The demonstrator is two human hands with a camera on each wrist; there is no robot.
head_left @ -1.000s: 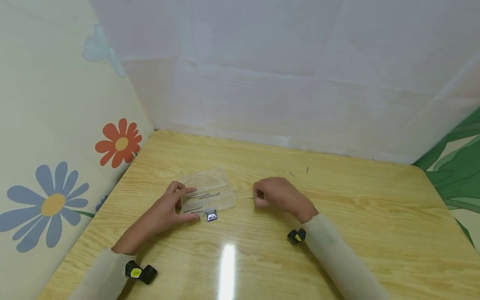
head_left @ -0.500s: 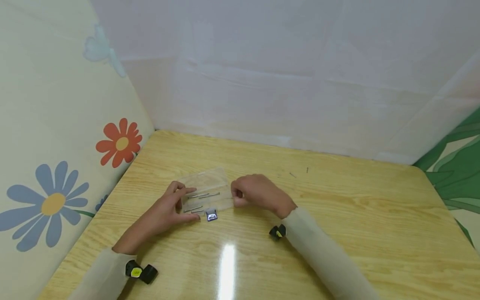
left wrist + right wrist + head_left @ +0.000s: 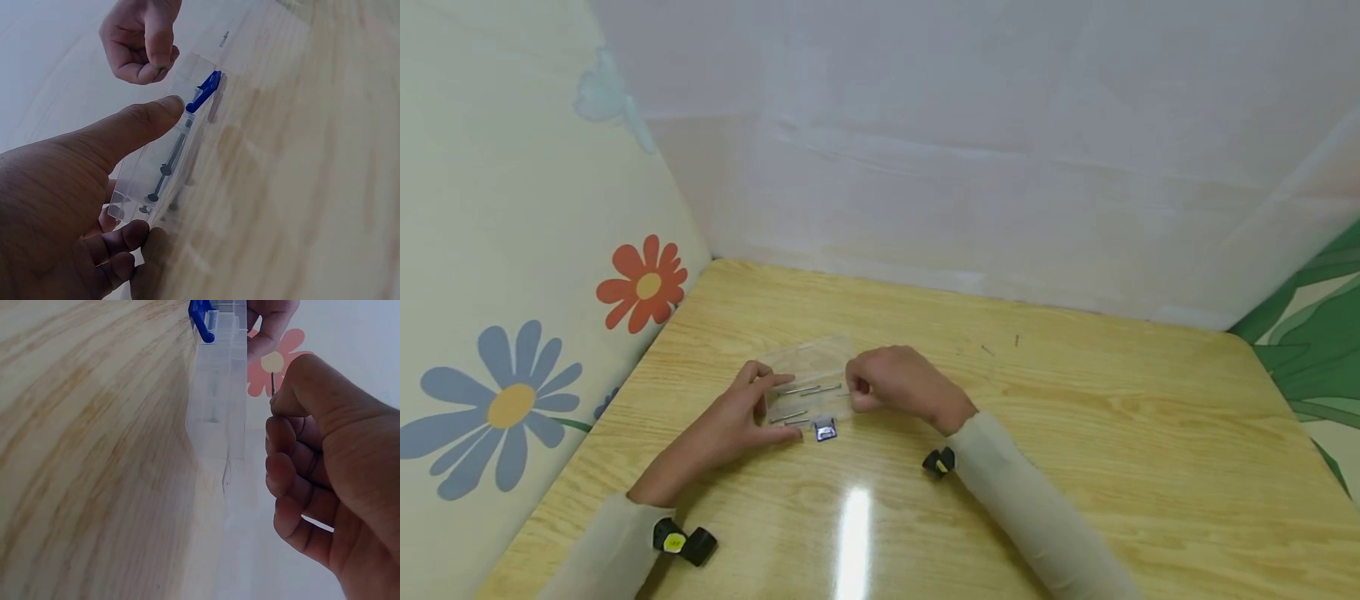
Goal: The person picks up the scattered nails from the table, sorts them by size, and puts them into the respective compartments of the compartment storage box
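Note:
A clear plastic box [image 3: 812, 354] with a blue latch [image 3: 205, 92] sits on the table, its lid folded back. My left hand [image 3: 726, 421] grips the left end of this box, thumb along the front side and fingers on the far side. Several long nails [image 3: 820, 390] lie inside the box's compartments. Over the right part of the box is my right hand [image 3: 898, 385], pinching a thin nail [image 3: 273, 382] between thumb and forefinger. That nail's tip points left toward the box; its other end is hidden in the fingers.
Two small nails lie on the wooden table [image 3: 1112, 433] farther back: one slanted nail [image 3: 987, 350] and one upright-looking nail [image 3: 1017, 340]. A pale cloth wall [image 3: 962, 167] closes the back edge, and a flower-painted wall [image 3: 497, 250] stands at the left.
My right hand has moved left with the pinched nail, from the table right of the box to over its right part. My left hand stays on the box.

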